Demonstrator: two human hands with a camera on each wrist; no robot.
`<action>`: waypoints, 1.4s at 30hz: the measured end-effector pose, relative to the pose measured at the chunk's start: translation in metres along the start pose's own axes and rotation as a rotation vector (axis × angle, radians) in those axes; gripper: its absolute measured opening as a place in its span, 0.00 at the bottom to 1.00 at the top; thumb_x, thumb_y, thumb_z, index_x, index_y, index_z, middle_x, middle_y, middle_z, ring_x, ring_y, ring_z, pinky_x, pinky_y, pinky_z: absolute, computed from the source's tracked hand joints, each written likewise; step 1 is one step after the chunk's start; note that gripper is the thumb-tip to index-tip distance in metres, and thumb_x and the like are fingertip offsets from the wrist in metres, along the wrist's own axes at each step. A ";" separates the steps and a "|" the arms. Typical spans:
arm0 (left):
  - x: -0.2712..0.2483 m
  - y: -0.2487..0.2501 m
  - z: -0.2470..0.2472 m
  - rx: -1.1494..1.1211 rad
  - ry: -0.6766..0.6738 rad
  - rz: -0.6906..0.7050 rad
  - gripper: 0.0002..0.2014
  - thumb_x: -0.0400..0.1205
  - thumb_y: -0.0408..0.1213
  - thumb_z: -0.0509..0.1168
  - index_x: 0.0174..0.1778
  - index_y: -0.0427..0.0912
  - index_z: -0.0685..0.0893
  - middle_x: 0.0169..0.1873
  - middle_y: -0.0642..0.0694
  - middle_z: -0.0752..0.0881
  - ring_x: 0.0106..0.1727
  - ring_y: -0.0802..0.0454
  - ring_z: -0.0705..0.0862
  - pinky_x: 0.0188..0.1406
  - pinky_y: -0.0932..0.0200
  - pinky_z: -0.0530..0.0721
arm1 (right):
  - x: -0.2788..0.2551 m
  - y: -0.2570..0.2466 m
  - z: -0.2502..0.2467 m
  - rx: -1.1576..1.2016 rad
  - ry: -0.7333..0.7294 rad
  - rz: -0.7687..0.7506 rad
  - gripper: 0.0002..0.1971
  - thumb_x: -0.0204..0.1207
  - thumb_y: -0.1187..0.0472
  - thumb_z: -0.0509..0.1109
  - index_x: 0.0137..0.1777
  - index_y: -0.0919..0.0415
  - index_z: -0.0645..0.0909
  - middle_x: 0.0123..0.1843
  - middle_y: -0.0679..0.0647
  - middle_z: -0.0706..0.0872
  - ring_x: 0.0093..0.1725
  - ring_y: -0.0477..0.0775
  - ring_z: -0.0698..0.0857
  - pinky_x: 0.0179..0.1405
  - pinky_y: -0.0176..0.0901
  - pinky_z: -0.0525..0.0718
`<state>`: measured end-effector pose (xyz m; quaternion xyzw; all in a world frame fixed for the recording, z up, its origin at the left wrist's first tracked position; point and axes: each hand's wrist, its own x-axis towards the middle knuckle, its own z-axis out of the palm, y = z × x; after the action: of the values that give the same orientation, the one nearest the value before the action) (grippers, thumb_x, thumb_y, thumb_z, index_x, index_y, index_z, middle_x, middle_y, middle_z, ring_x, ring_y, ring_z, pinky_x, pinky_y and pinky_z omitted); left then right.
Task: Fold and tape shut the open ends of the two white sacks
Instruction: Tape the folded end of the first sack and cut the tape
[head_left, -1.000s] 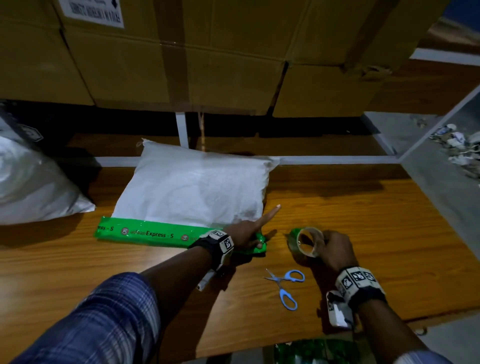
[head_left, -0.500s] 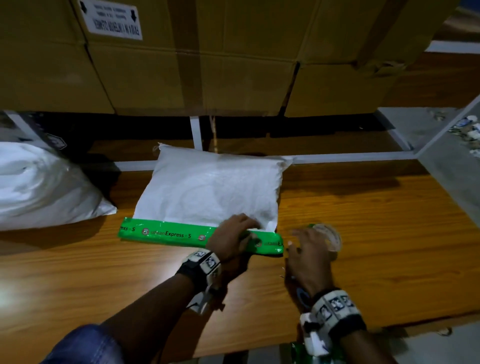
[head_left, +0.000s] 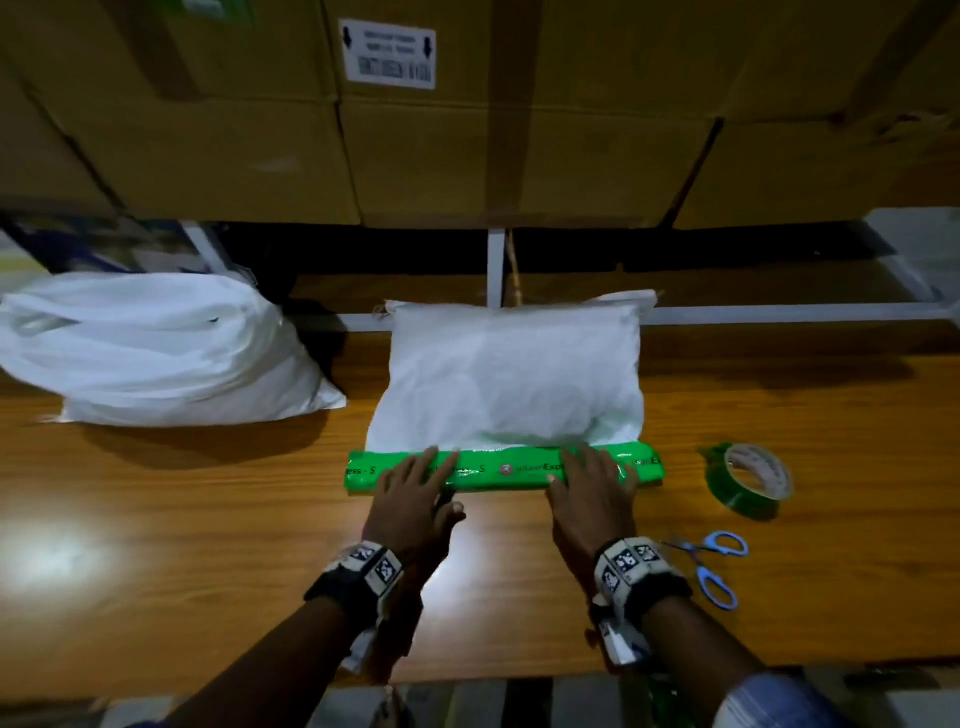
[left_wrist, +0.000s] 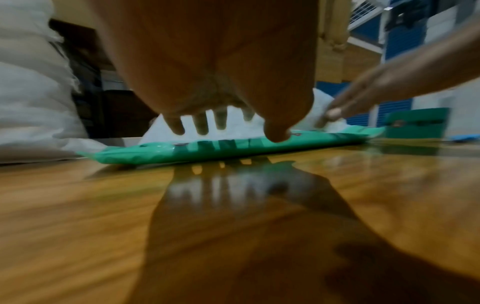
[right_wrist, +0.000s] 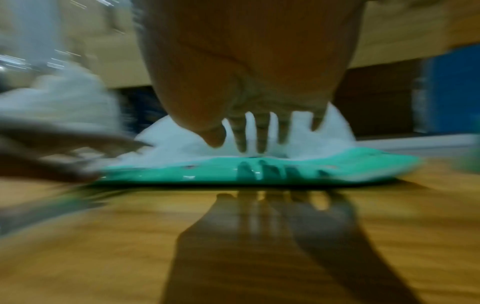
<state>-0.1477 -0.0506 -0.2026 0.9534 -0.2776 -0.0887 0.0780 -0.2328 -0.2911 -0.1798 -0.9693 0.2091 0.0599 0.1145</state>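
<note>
You have both hands flat, left hand and right hand holding nothing, pressing the green tape band so the near sack on the table stays sealed.

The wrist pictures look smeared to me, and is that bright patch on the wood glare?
Head view: dim but fairly sharp, with lamp glare on the table at the left. Left wrist view: soft, the left hand near the lens, its shadow on the glossy wood. Right wrist view: the most smeared, the green tape band streaked sideways.
</note>
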 end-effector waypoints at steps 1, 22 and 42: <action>-0.006 0.004 0.002 -0.006 0.027 0.023 0.37 0.80 0.57 0.60 0.85 0.61 0.55 0.83 0.48 0.64 0.81 0.42 0.66 0.78 0.40 0.62 | -0.006 -0.014 0.000 -0.005 0.025 -0.083 0.24 0.84 0.51 0.60 0.80 0.50 0.73 0.82 0.54 0.73 0.83 0.60 0.67 0.81 0.70 0.58; 0.008 -0.003 0.014 -0.079 -0.210 0.080 0.29 0.89 0.54 0.44 0.84 0.64 0.38 0.84 0.64 0.39 0.86 0.56 0.38 0.82 0.41 0.39 | 0.010 0.061 0.026 -0.010 -0.114 0.038 0.37 0.82 0.28 0.38 0.89 0.40 0.46 0.91 0.46 0.43 0.90 0.54 0.44 0.88 0.57 0.44; 0.013 -0.033 -0.005 -0.047 -0.315 -0.158 0.29 0.83 0.70 0.36 0.81 0.75 0.39 0.84 0.56 0.32 0.84 0.35 0.31 0.76 0.25 0.34 | -0.012 -0.093 0.049 -0.032 -0.208 -0.290 0.28 0.87 0.35 0.39 0.86 0.30 0.38 0.89 0.39 0.34 0.89 0.56 0.33 0.82 0.71 0.29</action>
<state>-0.1189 -0.0297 -0.2055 0.9445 -0.2085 -0.2491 0.0485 -0.2079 -0.1918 -0.2069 -0.9796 0.0534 0.1458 0.1275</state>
